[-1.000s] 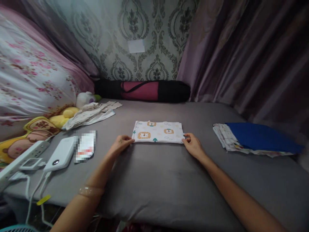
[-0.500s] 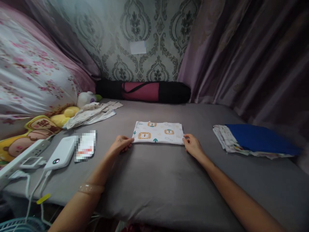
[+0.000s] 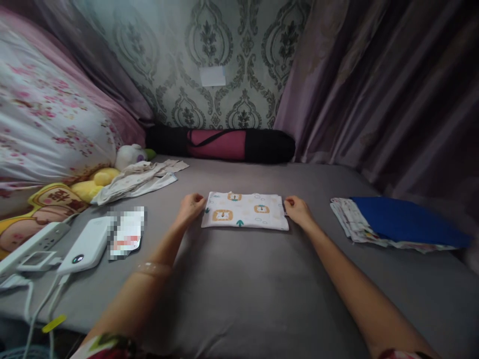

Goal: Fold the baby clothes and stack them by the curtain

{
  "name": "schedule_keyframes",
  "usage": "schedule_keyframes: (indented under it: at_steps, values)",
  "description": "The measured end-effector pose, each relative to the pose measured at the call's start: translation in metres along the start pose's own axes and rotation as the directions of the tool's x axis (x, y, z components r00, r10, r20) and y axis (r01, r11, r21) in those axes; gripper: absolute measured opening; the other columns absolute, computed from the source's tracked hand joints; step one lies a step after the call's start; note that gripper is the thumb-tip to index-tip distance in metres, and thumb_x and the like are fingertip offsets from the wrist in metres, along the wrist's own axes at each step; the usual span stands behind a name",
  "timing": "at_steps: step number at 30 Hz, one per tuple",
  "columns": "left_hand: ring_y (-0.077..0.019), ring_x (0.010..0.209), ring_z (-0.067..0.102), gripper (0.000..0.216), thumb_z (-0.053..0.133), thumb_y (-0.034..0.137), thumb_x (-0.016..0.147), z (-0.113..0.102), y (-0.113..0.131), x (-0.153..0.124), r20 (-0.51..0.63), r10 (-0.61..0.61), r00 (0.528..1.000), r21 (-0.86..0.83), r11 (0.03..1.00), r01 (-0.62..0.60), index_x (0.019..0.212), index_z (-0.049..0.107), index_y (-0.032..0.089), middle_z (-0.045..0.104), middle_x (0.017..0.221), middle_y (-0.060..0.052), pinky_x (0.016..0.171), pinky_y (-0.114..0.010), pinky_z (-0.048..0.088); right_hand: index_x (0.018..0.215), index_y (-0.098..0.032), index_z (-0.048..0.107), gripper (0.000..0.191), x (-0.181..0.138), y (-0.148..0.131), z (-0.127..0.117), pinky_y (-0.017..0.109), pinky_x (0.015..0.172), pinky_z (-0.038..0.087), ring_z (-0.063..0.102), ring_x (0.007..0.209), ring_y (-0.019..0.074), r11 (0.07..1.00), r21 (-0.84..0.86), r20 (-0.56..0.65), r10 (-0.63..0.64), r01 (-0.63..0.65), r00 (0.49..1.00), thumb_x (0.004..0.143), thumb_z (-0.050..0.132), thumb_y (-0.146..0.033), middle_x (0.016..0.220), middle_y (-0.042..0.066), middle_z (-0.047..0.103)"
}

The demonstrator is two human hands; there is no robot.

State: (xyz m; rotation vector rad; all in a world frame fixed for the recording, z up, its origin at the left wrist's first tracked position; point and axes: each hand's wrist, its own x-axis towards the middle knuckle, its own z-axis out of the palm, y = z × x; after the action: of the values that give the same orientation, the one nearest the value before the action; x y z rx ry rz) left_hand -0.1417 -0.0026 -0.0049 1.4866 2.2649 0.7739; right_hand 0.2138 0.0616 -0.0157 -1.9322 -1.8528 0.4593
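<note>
Lying flat, folded cloth [image 3: 245, 211] sits between both touching hands [image 3: 191, 205] [image 3: 297, 208].

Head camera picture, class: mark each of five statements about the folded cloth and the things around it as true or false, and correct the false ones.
1. The folded lion-print cloth lies flat on the grey bed surface. True.
2. The left hand and the right hand are at opposite short ends of the cloth. True.
3. A blue cloth lies to the left of the folded cloth. False: it lies to the right, on top of a stack of printed cloths.
4. A white power bank lies on the bed at the left. True.
5. The rolled pink and black bag rests on the folded cloth. False: it lies apart, against the far wall.
</note>
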Motion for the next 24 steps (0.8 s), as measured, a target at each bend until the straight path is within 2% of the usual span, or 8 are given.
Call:
schedule_keyframes:
  at_steps: [5,9,15,24]
  values:
    - [-0.0258,0.091,0.065,0.032,0.049,0.039,0.088,0.029,0.017,0.022,0.008,-0.122,0.993,0.026,0.992,0.121,0.092,0.067,0.013,0.071,0.093,-0.016,0.073,-0.03,0.045,0.122,-0.012,0.056,0.035,0.016,-0.019,0.02,0.031,0.085,0.044,0.061,0.106,0.024,0.996,-0.052,0.012,0.079,-0.078,0.997,0.091,0.045,-0.027,0.113,0.014,0.066]
    - [-0.0255,0.094,0.064,0.033,0.041,0.04,0.092,0.045,0.013,0.017,-0.076,-0.07,0.995,0.087,0.993,0.076,0.092,0.065,0.017,0.07,0.1,-0.015,0.074,-0.031,0.043,0.123,-0.013,0.053,0.034,0.013,-0.023,0.029,0.031,0.086,0.044,0.059,0.108,0.0242,0.993,-0.078,-0.002,0.086,-0.086,0.996,0.094,0.04,-0.026,0.118,0.016,0.062]
    - [-0.021,0.092,0.062,0.029,0.033,0.036,0.097,0.05,0.014,0.011,-0.203,0.077,0.976,0.216,0.976,-0.032,0.096,0.057,0.019,0.067,0.097,-0.011,0.073,-0.028,0.041,0.128,-0.015,0.045,0.035,0.0,-0.027,0.028,0.032,0.085,0.043,0.057,0.11,0.0243,0.992,-0.121,-0.078,0.015,-0.025,0.997,0.097,0.034,-0.026,0.124,0.016,0.056]
    - [-0.0235,0.094,0.061,0.027,0.029,0.03,0.098,0.053,0.016,0.009,-0.141,0.075,0.987,0.352,0.936,-0.02,0.102,0.051,0.016,0.065,0.1,-0.014,0.075,-0.029,0.041,0.129,-0.015,0.043,0.035,-0.004,-0.03,0.032,0.032,0.08,0.043,0.059,0.105,0.0245,0.982,-0.188,-0.09,-0.015,-0.002,0.996,0.098,0.029,-0.023,0.122,0.017,0.055]
